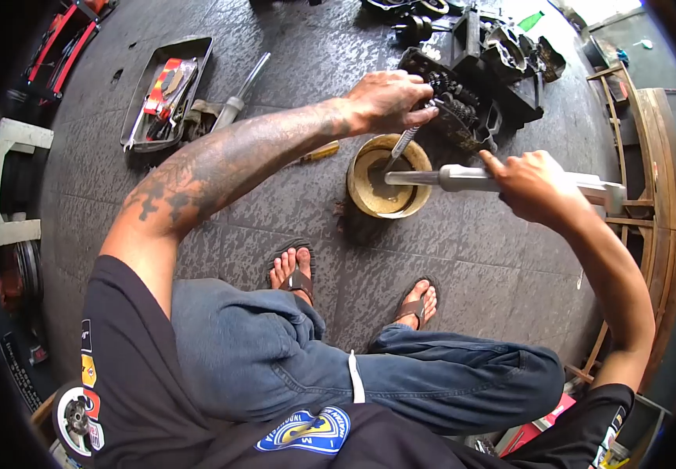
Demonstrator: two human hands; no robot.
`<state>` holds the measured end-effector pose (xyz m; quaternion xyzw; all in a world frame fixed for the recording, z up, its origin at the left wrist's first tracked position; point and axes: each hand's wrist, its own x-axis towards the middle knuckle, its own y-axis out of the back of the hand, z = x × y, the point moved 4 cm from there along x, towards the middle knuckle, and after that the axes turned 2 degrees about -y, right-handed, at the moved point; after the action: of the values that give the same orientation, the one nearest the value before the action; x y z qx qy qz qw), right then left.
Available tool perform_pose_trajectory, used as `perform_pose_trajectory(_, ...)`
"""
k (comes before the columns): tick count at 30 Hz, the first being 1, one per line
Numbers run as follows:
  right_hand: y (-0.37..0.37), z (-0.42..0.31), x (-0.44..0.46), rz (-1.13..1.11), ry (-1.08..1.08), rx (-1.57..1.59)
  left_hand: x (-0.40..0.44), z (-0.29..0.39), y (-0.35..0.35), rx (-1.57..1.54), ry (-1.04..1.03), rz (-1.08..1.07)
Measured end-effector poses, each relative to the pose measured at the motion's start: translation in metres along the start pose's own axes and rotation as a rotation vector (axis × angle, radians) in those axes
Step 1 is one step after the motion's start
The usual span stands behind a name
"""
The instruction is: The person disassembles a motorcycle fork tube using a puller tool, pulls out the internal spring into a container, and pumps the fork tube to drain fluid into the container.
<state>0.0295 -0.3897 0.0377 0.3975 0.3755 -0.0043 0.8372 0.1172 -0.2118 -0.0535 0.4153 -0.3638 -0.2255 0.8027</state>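
Observation:
My left hand [391, 102] is closed on the upper end of a coil spring [406, 141], which slants down into a bucket [352, 184]. The bucket is yellowish, with murky grey-brown liquid [385, 187] inside. My right hand [539, 186] wraps round a silver motorcycle fork leg [463, 178], held almost level. The fork leg's narrower tube end is over the bucket's opening. Whether the spring's lower end touches the liquid, I cannot tell. Just left of the bucket lies a yellow-handled tool [322, 152], partly hidden by my left forearm.
Dark engine parts [502, 70] crowd the floor beyond the bucket. A metal tray [138, 117] of tools and packets stands at upper left, beside another fork leg [232, 109]. A wooden bench [658, 180] runs along the right. My sandalled feet [295, 270] are near the bucket.

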Motion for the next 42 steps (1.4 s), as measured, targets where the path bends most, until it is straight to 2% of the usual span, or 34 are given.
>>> perform_pose_trajectory(2, -0.012, -0.004, 0.012, 0.030, 0.054, 0.003, 0.000, 0.000, 0.001, -0.009, 0.033, -0.010)
perform_pose_trajectory(6, -0.005, 0.001, -0.006, 0.022, 0.018, -0.034, -0.005, -0.005, 0.007, 0.033, 0.089, -0.045)
perform_pose_trajectory(7, -0.009, 0.002, -0.007, 0.006, 0.022, 0.026, -0.009, -0.009, 0.009, -0.043, 0.219, -0.120)
perform_pose_trajectory(10, -0.015, -0.002, -0.011, 0.087, 0.069, -0.007, -0.026, -0.027, 0.010, -0.175, 0.543, -0.126)
perform_pose_trajectory(11, -0.014, -0.005, -0.012, 0.089, 0.078, 0.005, -0.031, -0.030, 0.009, -0.171, 0.538, -0.126)
perform_pose_trajectory(13, -0.018, -0.007, -0.011, 0.091, 0.093, 0.009, -0.046, -0.042, 0.013, -0.211, 0.703, -0.006)
perform_pose_trajectory(14, -0.022, -0.009, -0.012, 0.082, 0.112, 0.012, -0.053, -0.045, 0.012, -0.207, 0.698, -0.013)
perform_pose_trajectory(16, -0.026, -0.010, -0.012, 0.099, 0.116, 0.033, -0.071, -0.054, 0.011, -0.305, 0.861, 0.051)
perform_pose_trajectory(20, -0.034, -0.009, -0.010, 0.055, 0.121, 0.015, -0.110, -0.073, -0.024, -0.437, 0.915, 0.246)
perform_pose_trajectory(24, -0.035, -0.006, -0.007, 0.035, 0.106, 0.007, -0.133, -0.068, -0.059, -0.629, 1.035, 0.307)
perform_pose_trajectory(29, -0.026, -0.001, -0.006, 0.082, 0.118, -0.039, -0.153, -0.067, -0.086, -0.562, 1.071, 0.255)
perform_pose_trajectory(31, -0.021, -0.001, -0.005, 0.088, 0.117, -0.065, -0.168, -0.076, -0.098, -0.668, 1.181, 0.143)
perform_pose_trajectory(35, -0.017, 0.000, -0.001, 0.086, 0.116, -0.061, -0.165, -0.072, -0.093, -0.733, 1.150, 0.163)
perform_pose_trajectory(38, -0.016, -0.001, 0.001, 0.109, 0.125, -0.062, -0.164, -0.076, -0.096, -0.649, 1.083, 0.195)
perform_pose_trajectory(40, -0.015, -0.001, 0.002, 0.111, 0.136, -0.066, -0.159, -0.069, -0.084, -0.211, 0.859, 0.350)
perform_pose_trajectory(41, -0.014, -0.001, 0.002, 0.107, 0.135, -0.063, -0.148, -0.057, -0.070, -0.223, 0.737, 0.346)
perform_pose_trajectory(42, -0.010, -0.002, 0.002, 0.102, 0.141, -0.082, -0.136, -0.046, -0.057, -0.226, 0.734, 0.344)
